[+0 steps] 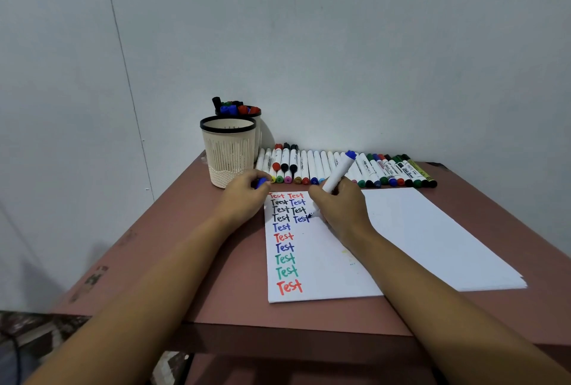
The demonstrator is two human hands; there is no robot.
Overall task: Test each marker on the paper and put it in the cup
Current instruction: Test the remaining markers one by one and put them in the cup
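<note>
My right hand grips a white marker with a blue end, its tip touching the white paper beside a blue "Test". My left hand rests at the paper's top left corner and holds the blue cap. The paper carries several "Test" words in red, black, blue and green. A cream cup with a black rim stands just behind my left hand. Behind it a second cup holds several markers.
A long row of markers lies along the wall at the back of the reddish table. The table's left edge and front edge are close to my forearms. The grey wall rises right behind the cups.
</note>
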